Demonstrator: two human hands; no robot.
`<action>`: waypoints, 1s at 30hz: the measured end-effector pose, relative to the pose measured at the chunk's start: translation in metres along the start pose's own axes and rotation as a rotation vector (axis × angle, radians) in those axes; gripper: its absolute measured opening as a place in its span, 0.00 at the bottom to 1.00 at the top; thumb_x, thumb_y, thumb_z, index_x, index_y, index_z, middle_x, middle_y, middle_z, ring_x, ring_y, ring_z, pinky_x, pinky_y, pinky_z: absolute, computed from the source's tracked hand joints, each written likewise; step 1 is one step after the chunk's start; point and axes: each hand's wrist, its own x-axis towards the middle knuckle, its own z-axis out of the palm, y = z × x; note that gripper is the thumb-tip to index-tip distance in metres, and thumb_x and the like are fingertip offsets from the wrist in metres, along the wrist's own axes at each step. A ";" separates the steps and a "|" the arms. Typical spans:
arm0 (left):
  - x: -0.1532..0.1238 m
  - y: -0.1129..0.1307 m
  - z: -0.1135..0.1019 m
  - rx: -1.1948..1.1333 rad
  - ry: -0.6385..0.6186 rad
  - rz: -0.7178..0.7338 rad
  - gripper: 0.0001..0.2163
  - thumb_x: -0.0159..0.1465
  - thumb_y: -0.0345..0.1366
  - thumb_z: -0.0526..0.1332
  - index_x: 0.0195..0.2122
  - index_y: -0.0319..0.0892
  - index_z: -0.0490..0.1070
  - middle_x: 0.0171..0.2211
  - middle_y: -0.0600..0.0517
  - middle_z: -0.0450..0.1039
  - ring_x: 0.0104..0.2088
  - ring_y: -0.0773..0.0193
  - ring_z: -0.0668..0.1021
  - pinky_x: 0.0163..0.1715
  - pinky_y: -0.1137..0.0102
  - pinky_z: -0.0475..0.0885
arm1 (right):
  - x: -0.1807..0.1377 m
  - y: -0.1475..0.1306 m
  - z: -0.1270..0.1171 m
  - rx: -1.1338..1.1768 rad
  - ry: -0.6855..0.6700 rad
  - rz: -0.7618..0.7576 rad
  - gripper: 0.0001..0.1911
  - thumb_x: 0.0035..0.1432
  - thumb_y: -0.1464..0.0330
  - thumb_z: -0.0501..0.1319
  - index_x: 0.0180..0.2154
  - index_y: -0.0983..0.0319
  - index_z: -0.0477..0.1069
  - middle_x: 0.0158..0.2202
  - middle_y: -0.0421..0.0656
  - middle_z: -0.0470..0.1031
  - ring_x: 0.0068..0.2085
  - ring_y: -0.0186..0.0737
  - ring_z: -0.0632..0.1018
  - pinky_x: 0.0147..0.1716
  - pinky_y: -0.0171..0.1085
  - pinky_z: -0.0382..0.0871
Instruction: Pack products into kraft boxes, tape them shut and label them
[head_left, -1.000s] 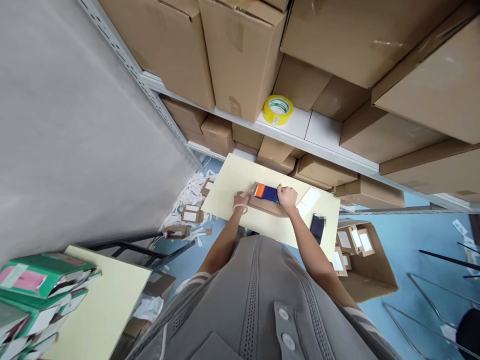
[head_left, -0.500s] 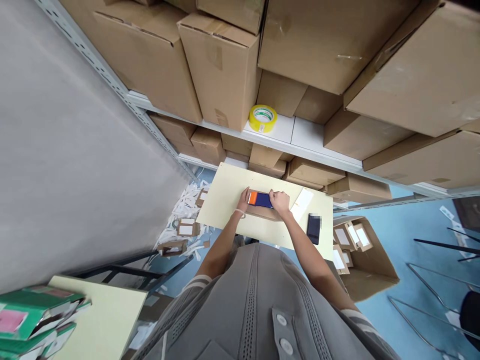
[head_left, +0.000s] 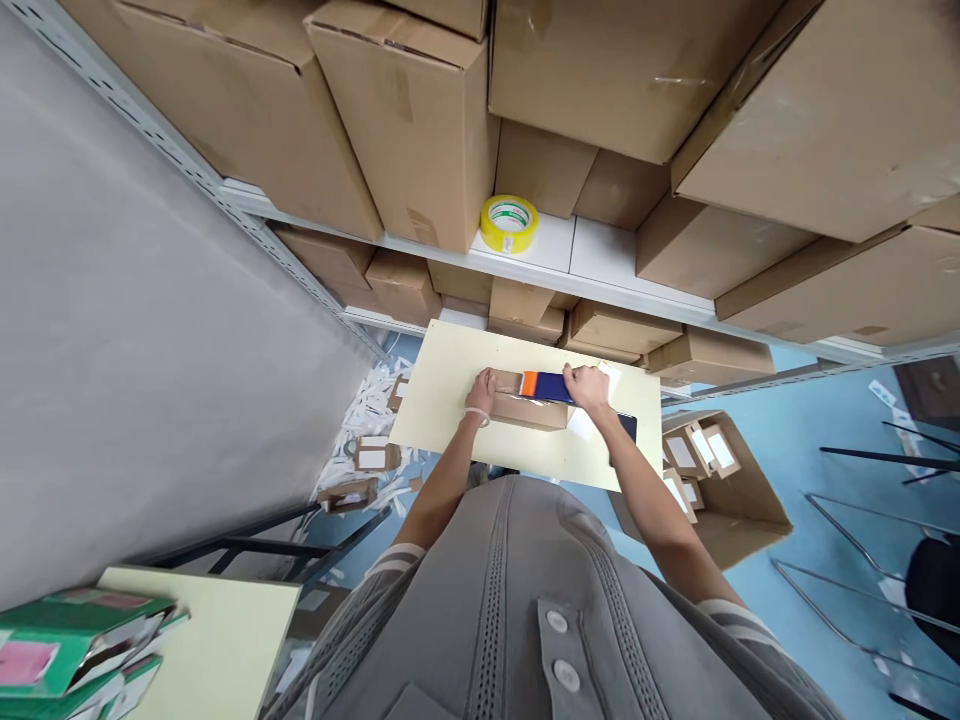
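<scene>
The blue-and-orange pack [head_left: 546,385] lies over the flat cardboard box [head_left: 529,411] on the counter [head_left: 448,375], long axis left to right, orange end pointing left. The right hand [head_left: 589,388] grips its blue end. The left hand [head_left: 481,392] rests on the box's left end; I cannot tell whether it grips.

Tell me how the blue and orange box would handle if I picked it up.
Probably stiff: the blue and orange box shows straight edges under the right hand. Likely light, since it is thin. Flat, so unlikely to roll.
</scene>
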 end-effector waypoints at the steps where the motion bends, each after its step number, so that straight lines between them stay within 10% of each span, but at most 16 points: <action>1: 0.000 0.001 0.000 0.006 -0.002 0.000 0.18 0.69 0.43 0.55 0.58 0.48 0.67 0.61 0.46 0.68 0.60 0.54 0.72 0.61 0.61 0.63 | -0.001 0.017 -0.002 -0.017 0.002 0.014 0.32 0.71 0.58 0.44 0.32 0.65 0.82 0.35 0.54 0.83 0.40 0.47 0.81 0.37 0.37 0.63; 10: 0.004 0.001 0.002 0.008 0.007 -0.011 0.18 0.68 0.44 0.60 0.56 0.43 0.68 0.57 0.44 0.69 0.54 0.55 0.74 0.53 0.54 0.72 | -0.037 0.145 -0.007 -0.135 -0.037 0.161 0.30 0.71 0.60 0.46 0.34 0.69 0.82 0.36 0.59 0.82 0.41 0.49 0.81 0.38 0.37 0.64; 30: 0.005 -0.002 0.009 0.016 -0.001 0.025 0.19 0.72 0.44 0.50 0.61 0.42 0.61 0.61 0.41 0.65 0.62 0.54 0.69 0.64 0.60 0.60 | 0.009 0.073 0.018 -0.062 -0.119 0.129 0.25 0.68 0.63 0.48 0.42 0.70 0.80 0.44 0.61 0.80 0.49 0.52 0.80 0.45 0.40 0.68</action>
